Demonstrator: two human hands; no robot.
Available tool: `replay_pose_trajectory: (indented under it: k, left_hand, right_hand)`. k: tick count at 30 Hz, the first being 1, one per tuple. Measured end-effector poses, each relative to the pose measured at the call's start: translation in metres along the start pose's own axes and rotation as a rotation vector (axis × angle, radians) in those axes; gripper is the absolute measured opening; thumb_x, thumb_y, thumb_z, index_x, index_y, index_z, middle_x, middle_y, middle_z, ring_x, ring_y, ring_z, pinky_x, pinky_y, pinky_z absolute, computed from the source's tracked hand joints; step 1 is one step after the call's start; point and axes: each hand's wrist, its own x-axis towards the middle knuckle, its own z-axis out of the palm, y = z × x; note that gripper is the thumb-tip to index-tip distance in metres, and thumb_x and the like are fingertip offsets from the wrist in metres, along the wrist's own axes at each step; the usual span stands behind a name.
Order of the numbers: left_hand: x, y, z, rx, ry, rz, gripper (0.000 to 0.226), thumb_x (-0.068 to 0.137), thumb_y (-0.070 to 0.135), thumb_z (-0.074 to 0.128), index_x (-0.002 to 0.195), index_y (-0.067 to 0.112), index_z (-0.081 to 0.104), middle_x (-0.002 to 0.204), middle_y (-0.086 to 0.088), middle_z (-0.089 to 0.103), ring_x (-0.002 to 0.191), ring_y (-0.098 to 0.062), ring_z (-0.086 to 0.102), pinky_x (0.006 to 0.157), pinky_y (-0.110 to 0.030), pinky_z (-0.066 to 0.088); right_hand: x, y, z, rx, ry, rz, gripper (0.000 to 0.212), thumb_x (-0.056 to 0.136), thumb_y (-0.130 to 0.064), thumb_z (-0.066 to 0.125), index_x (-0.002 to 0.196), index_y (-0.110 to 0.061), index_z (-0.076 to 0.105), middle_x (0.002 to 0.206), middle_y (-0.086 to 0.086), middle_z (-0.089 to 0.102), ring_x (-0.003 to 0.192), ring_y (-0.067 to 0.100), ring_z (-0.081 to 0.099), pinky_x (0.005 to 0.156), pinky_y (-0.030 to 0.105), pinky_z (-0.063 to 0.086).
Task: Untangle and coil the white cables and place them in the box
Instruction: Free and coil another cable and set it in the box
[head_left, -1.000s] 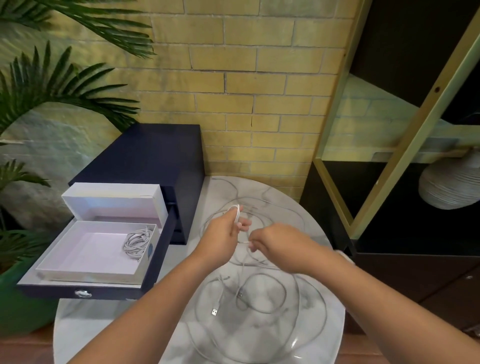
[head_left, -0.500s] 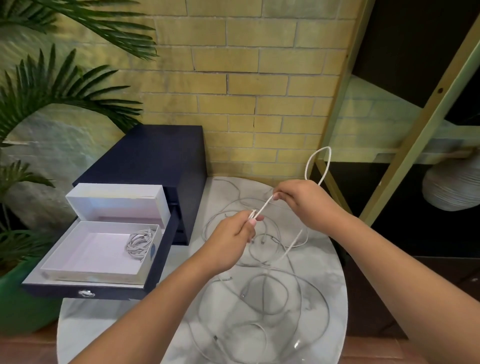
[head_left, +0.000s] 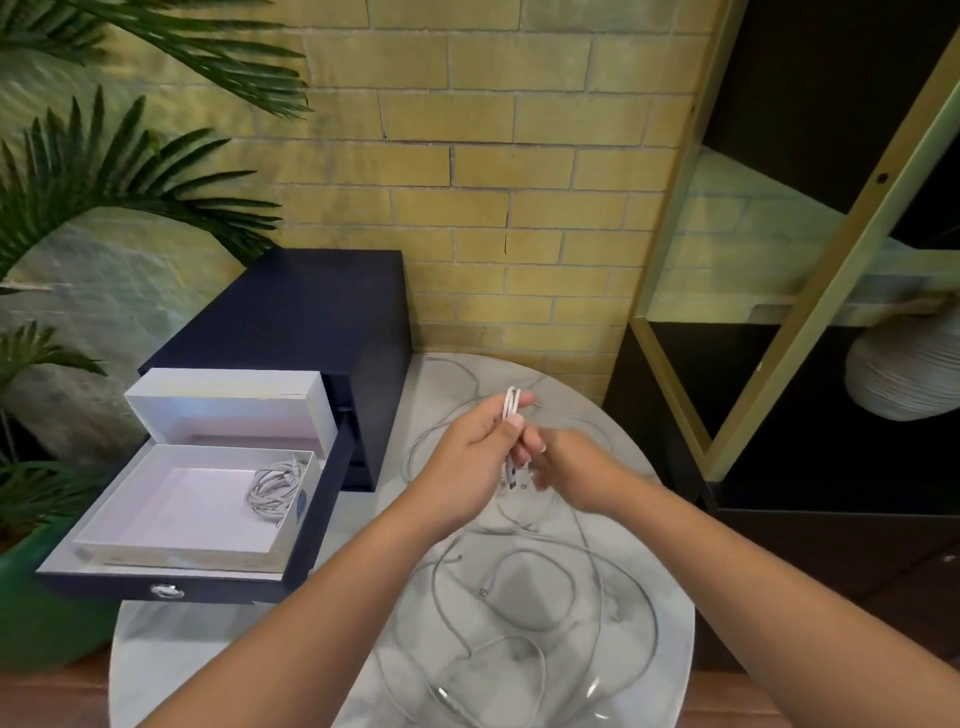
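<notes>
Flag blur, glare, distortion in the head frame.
Head view: right hand motion-blurred beside the folded white cable in the left hand; glare spots on the round white marble tabletop; loose white cables faint against it; wide-angle lens bows the yellow brick wall.

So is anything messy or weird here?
Yes. Loose white cables sprawl in tangled, crossing loops over the marble table. Only one coiled cable sits neatly in the white box. The left hand grips a folded cable.

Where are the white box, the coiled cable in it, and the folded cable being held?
white box (head_left: 182, 557), head view, near wall.
coiled cable (head_left: 272, 491), head view, middle of coil.
folded cable (head_left: 511, 401), head view, bend at its top.
</notes>
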Motion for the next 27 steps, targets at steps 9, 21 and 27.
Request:
replay_pose_trajectory:
  k: [9, 21, 27]
  left_hand:
    - [0.019, -0.013, -0.013, 0.168, 0.285, 0.094, 0.039, 0.101, 0.005, 0.042, 0.138, 0.016, 0.04, 0.109, 0.008, 0.068, 0.082, 0.006, 0.064, 0.068, -0.012, 0.049]
    - [0.0, -0.046, -0.047, 0.999, -0.131, 0.029, 0.025, 0.099, 0.041, 0.041, 0.091, 0.018, 0.038, 0.066, 0.006, 0.048, 0.059, -0.009, 0.046, 0.055, -0.031, 0.034]
    - [-0.001, -0.044, -0.037, 1.068, -0.155, 0.081, 0.023, 0.103, 0.031, 0.035, 0.086, 0.016, 0.039, 0.067, 0.004, 0.048, 0.058, -0.015, 0.045, 0.05, -0.032, 0.028]
  right_hand:
    - [-0.032, -0.032, 0.037, -0.137, -0.229, -0.192, 0.019, 0.092, -0.006, 0.043, 0.102, -0.011, 0.058, 0.088, 0.002, 0.069, 0.077, 0.013, 0.059, 0.071, 0.03, 0.05]
    - [-0.03, -0.01, -0.029, -0.436, -0.036, -0.172, 0.018, 0.098, -0.019, 0.042, 0.101, -0.026, 0.058, 0.079, -0.013, 0.053, 0.078, 0.013, 0.053, 0.071, 0.034, 0.045]
    - [-0.028, 0.001, -0.037, -0.46, 0.089, -0.156, 0.013, 0.097, -0.017, 0.046, 0.105, -0.023, 0.054, 0.085, -0.006, 0.062, 0.074, 0.014, 0.057, 0.07, 0.037, 0.051]
